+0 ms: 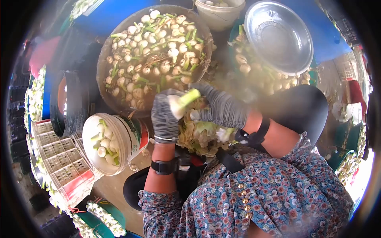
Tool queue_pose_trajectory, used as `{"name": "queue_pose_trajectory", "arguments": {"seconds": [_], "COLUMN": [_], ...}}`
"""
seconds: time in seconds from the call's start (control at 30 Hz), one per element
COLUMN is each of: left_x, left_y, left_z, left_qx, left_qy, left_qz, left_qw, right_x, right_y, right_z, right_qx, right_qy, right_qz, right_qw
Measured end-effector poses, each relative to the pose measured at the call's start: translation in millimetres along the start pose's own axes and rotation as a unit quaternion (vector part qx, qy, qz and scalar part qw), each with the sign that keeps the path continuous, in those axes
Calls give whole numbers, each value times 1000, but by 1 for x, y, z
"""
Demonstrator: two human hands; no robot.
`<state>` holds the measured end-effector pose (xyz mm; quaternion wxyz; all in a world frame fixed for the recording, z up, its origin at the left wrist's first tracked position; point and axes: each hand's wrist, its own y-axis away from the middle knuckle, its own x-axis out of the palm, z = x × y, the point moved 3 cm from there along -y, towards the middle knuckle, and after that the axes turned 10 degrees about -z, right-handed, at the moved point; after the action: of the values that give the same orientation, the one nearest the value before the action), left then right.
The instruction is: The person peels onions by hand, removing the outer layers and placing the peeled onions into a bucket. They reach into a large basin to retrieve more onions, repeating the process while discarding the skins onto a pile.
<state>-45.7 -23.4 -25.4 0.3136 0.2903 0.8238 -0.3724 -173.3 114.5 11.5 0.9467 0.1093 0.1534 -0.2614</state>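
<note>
My left hand (166, 115), in a grey striped glove, is wrapped round a white bulb (177, 106) with a short green stem. Close beside it on the right, my right hand (220, 106), gloved alike, has its fingers curled near the stem; motion blur and the glove hide whether it grips anything. Both hands are just below a large round tub (104, 85) of brown water full of floating white bulbs with green stems. Pale peelings (198, 137) lie in a heap beneath the hands.
A white bucket (88, 148) with peeled bulbs stands at the left, beside white crates (59, 154). A black bucket (75, 103) is behind it. A metal basin (279, 37) rests over more bulbs at the upper right. Another white bucket (219, 16) stands at the top.
</note>
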Motion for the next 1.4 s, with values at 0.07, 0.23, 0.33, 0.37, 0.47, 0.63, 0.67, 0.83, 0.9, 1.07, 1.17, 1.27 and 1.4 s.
{"name": "queue_pose_trajectory", "arguments": {"seconds": [0.07, 0.23, 0.33, 0.37, 0.47, 0.63, 0.67, 0.83, 0.9, 1.07, 1.17, 1.27, 1.4], "left_x": [10, 8, 3, -7, -8, -7, -9, -10, -8, 1, 11, -24, -24], "left_y": [15, 17, 19, 14, 12, 12, 12, 12, 13, 23, 29, 13, -7], "left_z": [-10, -5, 3, -8, -33, -30, -29, -22, -16, 43, 85, 24, -29], "left_qx": [5, -291, -523, -479, -300, -305, -294, -238, -278, -415, -200, -141, -49], "left_qy": [58, 282, 451, 509, 460, 294, 276, 204, 253, 299, 70, 75, 228], "left_qz": [-109, -12, -20, -39, -101, -49, -52, -57, -66, -141, 0, 16, -131], "left_qw": [992, 914, 723, 714, 830, 905, 913, 948, 924, 847, 977, 987, 964], "right_x": [8, -1, -12, -13, -17, -7, -5, -3, -2, -4, -11, -13, -3], "right_y": [2, 2, 0, -2, -2, 4, 5, 8, 7, 4, -1, -4, -4], "right_z": [-3, -6, 1, -6, 3, 2, 4, 10, 10, -1, 0, 3, 5], "right_qx": [-42, 64, -15, -1, -106, -98, -117, -177, -137, -104, -45, -57, -192], "right_qy": [-94, -309, -261, -284, -62, 13, 17, 43, -8, -75, -71, -34, 104], "right_qz": [-60, -61, -145, -160, -241, -245, -239, -215, -219, -176, -149, -167, -185], "right_qw": [993, 947, 954, 945, 963, 964, 964, 959, 966, 976, 985, 984, 958]}}
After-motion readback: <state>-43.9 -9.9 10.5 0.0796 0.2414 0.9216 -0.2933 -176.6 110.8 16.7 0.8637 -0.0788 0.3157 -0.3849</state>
